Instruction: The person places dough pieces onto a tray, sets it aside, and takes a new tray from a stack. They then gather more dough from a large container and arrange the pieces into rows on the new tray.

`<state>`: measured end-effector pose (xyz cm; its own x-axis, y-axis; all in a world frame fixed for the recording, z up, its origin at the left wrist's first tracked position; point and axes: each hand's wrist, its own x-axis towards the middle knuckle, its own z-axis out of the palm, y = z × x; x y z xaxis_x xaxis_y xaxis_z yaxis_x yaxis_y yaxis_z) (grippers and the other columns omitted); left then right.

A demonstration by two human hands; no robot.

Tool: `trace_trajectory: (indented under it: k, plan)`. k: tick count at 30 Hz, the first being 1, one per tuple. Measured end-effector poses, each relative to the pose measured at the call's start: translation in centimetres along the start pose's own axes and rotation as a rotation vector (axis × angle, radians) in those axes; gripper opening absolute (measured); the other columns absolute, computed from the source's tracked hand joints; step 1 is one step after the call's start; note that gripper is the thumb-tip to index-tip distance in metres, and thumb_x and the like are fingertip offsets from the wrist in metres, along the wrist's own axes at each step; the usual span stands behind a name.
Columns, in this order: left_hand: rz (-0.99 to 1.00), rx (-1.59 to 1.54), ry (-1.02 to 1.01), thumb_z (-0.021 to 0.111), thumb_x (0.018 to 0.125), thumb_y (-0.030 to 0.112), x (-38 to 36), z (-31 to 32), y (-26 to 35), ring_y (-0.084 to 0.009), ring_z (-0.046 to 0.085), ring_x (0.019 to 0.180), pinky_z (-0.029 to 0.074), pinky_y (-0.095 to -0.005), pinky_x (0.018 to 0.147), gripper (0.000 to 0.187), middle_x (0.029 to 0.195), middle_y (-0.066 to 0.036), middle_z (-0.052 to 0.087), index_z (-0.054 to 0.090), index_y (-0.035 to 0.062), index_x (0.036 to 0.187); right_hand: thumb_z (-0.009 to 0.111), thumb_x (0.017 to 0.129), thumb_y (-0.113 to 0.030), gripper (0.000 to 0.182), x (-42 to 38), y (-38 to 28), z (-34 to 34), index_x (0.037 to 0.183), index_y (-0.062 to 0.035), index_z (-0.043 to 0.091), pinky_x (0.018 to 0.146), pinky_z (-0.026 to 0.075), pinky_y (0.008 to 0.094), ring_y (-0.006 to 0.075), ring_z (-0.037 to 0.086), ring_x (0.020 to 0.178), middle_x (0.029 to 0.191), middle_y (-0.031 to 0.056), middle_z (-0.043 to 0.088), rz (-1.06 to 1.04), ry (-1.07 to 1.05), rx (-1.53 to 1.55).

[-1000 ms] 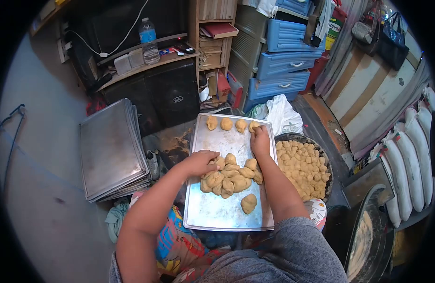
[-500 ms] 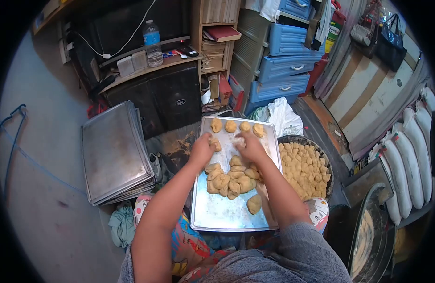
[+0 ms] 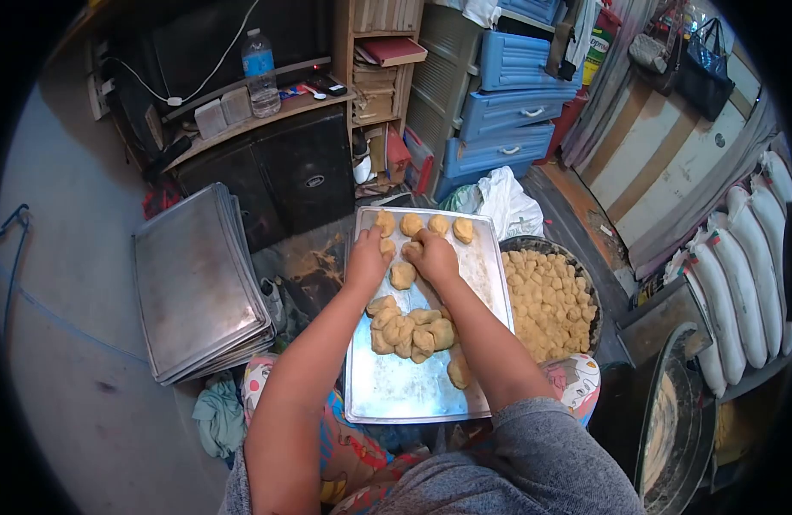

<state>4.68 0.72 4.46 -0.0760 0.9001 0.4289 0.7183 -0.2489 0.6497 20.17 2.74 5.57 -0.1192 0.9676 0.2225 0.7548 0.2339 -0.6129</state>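
A metal tray (image 3: 370, 390) lies across my lap, with a row of dough pieces (image 3: 438, 226) along its far edge. My left hand (image 3: 369, 255) is closed around a dough piece (image 3: 386, 246) near the far left corner. To its right, my right hand (image 3: 435, 257) has its fingers closed on another dough piece (image 3: 411, 250), just below the row. A single dough ball (image 3: 403, 275) sits between and slightly below the hands. Nearer me is a cluster of dough pieces (image 3: 405, 331), and one separate piece (image 3: 459, 372) lies at its lower right.
Right of the tray stands a round tub (image 3: 550, 300) full of dough pieces. Stacked trays (image 3: 203, 283) are at the left. Behind are a white plastic bag (image 3: 509, 203), blue drawers (image 3: 503, 154) and a black cabinet (image 3: 302, 172). White sacks (image 3: 735, 279) stand at the right.
My right hand has moved left, closer to my left hand, and now closes on a dough piece. A dough ball now shows below the hands. The whole view has shifted slightly.
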Motion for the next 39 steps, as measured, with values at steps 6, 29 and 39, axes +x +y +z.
trace_trajectory:
  k: [6, 29, 39]
  plan:
    - [0.001, -0.041, -0.08, 0.07, 0.073, 0.011, 0.3, 0.1, -0.4, -0.0395, 0.056, 0.09, 0.047, -0.0429, 0.077, 0.027, 0.1, -0.019, 0.054, 0.058, 0.0, 0.095, 0.069, 0.075, -0.025, 0.026, 0.2, 1.0, 0.6, 0.089, -0.0044, 0.06, 0.072, 0.048, 0.0426, 0.0358, 0.062, 0.082, 0.088, 0.0202, 0.064, 0.001, 0.166, 0.15]
    - [0.389, 0.278, -0.515, 0.056, 0.084, 0.022, -0.3, 2.0, 1.7, -0.0258, 0.038, 0.131, 0.02, -0.0479, 0.11, 0.027, 0.133, -0.009, 0.049, 0.063, 0.0099, 0.108, 0.069, 0.072, -0.018, 0.03, -4.6, 4.9, -7.7, 0.099, -0.0055, 0.064, 0.08, 0.049, 0.0381, 0.0331, 0.062, 0.09, 0.101, 0.0166, 0.063, 0.017, -0.12, 0.018]
    - [0.486, 0.315, -0.57, 0.058, 0.083, 0.027, -1.2, 1.5, 4.2, -0.0284, 0.031, 0.135, 0.013, -0.0545, 0.111, 0.041, 0.137, -0.009, 0.046, 0.056, 0.009, 0.12, 0.071, 0.075, -0.015, 0.031, -3.2, 9.3, -5.5, 0.102, -0.0014, 0.065, 0.078, 0.051, 0.0344, 0.0217, 0.065, 0.085, 0.095, 0.0119, 0.067, 0.126, 0.228, 0.248]
